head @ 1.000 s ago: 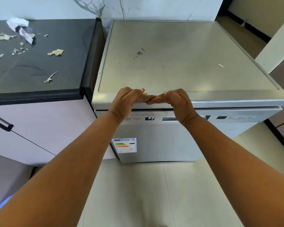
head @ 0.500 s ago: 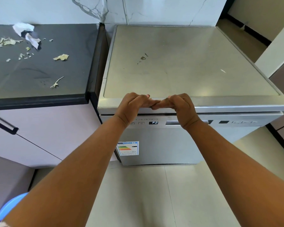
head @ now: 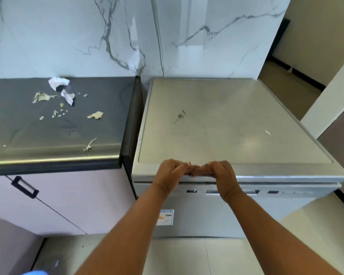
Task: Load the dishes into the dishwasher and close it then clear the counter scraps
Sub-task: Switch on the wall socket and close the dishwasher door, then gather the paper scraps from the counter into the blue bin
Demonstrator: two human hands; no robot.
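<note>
2 hands meet at the front lip of 1 shut dishwasher; scraps lie on the counter to its left.

On the dark counter (head: 107, 108) sit 2 crumpled white paper bits (head: 58, 82), about 4 larger pale scraps (head: 95, 115) and a scatter of crumbs too small to count. The dishwasher (head: 226, 126) stands just beside it, door closed, 1 label (head: 166, 217) on its front. The left hand (head: 172, 172) and right hand (head: 219, 172) rest on its front edge, fingers curled, fingertips touching each other; whether they grip the lip I cannot tell.
</note>
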